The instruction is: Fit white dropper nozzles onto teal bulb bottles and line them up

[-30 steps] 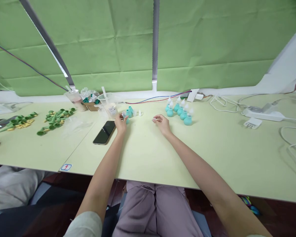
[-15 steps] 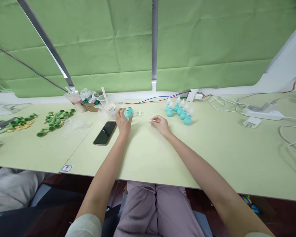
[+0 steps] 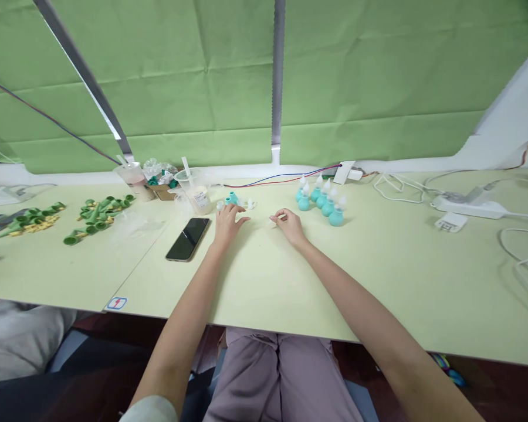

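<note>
My left hand (image 3: 229, 225) hovers over the table with thumb and fingers apart, and I see nothing between them. Just behind it stand small round teal bottles (image 3: 232, 196), partly hidden by the fingers. Small white nozzle-like pieces (image 3: 250, 204) lie beside them. My right hand (image 3: 290, 225) pinches a small white piece (image 3: 271, 221) between thumb and fingertips; most of it is covered. To the right of that hand, several teal bottles with pointed white tips (image 3: 328, 206) stand upright in a cluster.
A phone (image 3: 188, 239) lies left of my left hand. Behind it are a plastic cup (image 3: 200, 199) with a straw and a small cardboard box (image 3: 162, 192). Green tubular parts (image 3: 99, 217) lie farther left. A power strip (image 3: 470, 205), charger (image 3: 451, 223) and cables occupy the right.
My left hand has come away from the teal bottles, moving slightly right and toward me. My right hand stays nearly in place, its pinched piece turned differently.
</note>
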`<action>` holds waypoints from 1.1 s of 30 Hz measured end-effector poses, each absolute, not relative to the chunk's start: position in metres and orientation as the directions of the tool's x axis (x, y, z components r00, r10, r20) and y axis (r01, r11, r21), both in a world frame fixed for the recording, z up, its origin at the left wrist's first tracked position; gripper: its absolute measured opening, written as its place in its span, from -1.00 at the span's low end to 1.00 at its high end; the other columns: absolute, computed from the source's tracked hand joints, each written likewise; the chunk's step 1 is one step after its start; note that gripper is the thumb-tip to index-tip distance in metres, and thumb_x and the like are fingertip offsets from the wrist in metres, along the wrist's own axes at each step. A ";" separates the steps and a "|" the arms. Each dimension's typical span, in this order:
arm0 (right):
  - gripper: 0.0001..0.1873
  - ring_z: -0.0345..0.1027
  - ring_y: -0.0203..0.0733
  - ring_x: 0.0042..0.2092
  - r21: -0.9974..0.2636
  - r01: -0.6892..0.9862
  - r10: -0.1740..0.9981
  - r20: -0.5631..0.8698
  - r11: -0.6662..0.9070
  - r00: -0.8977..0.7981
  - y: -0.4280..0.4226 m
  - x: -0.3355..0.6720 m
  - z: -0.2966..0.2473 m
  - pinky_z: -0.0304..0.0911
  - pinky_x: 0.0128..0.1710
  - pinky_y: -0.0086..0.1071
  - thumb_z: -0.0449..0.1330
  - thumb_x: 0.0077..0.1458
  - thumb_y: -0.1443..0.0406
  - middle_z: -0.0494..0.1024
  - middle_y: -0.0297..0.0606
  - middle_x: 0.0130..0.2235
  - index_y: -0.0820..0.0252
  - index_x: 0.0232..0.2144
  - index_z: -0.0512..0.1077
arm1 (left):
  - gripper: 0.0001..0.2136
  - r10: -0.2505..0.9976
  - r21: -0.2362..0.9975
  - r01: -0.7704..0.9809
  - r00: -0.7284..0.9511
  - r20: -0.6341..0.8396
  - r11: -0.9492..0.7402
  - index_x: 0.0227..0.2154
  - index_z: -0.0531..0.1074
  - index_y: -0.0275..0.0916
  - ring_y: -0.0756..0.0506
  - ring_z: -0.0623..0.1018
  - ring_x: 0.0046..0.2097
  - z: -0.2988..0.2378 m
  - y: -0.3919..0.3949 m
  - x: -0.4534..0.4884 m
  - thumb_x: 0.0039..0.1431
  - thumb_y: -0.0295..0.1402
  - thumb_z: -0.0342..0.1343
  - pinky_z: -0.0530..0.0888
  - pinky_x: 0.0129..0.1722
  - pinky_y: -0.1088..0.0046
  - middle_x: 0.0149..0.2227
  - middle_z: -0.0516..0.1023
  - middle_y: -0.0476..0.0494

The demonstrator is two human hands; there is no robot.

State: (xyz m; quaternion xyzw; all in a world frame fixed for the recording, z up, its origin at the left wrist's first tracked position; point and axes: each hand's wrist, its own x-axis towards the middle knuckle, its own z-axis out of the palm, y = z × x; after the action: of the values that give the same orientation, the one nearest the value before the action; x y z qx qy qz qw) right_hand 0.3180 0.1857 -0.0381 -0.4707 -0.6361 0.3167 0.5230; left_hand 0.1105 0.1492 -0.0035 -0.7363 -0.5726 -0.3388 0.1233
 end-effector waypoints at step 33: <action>-0.79 0.42 -0.25 -0.21 -0.535 0.494 0.674 0.724 0.685 -0.151 0.143 0.303 -0.021 0.24 -0.23 -0.41 0.10 0.19 0.18 0.50 -0.34 -0.12 0.01 -0.23 0.52 | -0.88 0.654 0.387 0.770 0.051 0.755 -0.506 -0.27 0.55 -0.19 -0.02 0.46 -0.42 -0.016 0.144 0.147 0.16 -0.47 0.14 0.40 -0.35 0.47 -0.37 0.58 -0.08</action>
State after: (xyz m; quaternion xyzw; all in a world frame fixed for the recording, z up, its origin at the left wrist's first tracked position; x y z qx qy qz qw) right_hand 0.3028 0.1427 -0.0211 -0.3873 -0.7538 0.0856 0.5239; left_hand 0.1473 0.1436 -0.0161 -0.7223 -0.4931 -0.4811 0.0604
